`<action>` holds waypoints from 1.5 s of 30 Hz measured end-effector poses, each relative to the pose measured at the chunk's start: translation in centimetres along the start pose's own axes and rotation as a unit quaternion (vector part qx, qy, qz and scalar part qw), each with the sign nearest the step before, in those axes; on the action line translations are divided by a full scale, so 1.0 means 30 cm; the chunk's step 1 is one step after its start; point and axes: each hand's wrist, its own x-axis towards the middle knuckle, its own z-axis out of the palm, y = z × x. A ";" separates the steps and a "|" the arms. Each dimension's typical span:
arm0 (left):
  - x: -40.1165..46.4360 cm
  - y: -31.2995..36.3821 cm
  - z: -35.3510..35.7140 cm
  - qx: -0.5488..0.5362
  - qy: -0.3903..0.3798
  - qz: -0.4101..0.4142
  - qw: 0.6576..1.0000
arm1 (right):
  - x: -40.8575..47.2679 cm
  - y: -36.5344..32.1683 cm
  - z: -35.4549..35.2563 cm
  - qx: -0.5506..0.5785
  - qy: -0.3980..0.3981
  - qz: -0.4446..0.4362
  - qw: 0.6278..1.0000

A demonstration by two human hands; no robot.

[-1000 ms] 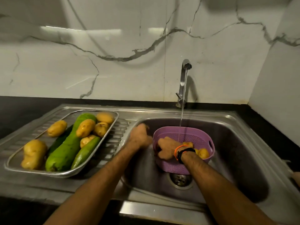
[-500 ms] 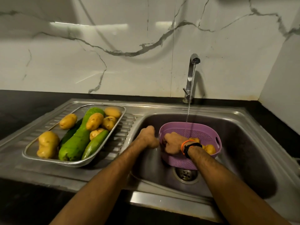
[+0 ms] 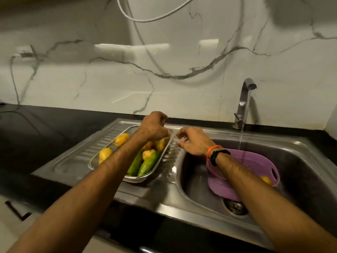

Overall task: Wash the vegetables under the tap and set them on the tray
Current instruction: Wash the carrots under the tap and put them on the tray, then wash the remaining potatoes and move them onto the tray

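Head view puts both of my hands over the draining board, away from the water: my left hand (image 3: 155,127) hangs above the far end of the metal tray (image 3: 107,167), and my right hand (image 3: 194,141) sits just beside the tray's far right corner, over the ribbed board. What I reach for next lies the other way, I judge. The purple basket (image 3: 255,165) rests tilted in the sink (image 3: 300,161) to the right of both hands, with at least one yellow potato (image 3: 266,180) showing at its low right side, beyond my right forearm. The tap (image 3: 245,99) is running, its stream falling at the basket's back rim. My right hand is plainly the nearer one to that basket. The tray's long axis runs from near left to far right, and it already carries several potatoes (image 3: 121,139) and the green gourds (image 3: 148,164) lying lengthwise. As for grip, my left fingers are curled downward; whether they hold anything I cannot tell. My right fingers look loosely bent and spread, apparently holding nothing.
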 end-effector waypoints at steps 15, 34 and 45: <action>-0.010 -0.402 -0.121 0.022 0.000 -0.074 0.997 | 0.085 -0.251 0.183 0.038 0.002 -0.025 0.999; 0.040 -0.112 -0.030 -0.035 0.045 0.024 0.998 | -0.021 0.000 -0.016 0.113 0.097 0.026 0.989; 0.051 0.195 0.514 -0.082 -0.123 0.052 0.988 | -0.354 0.489 -0.218 0.056 0.114 0.199 0.972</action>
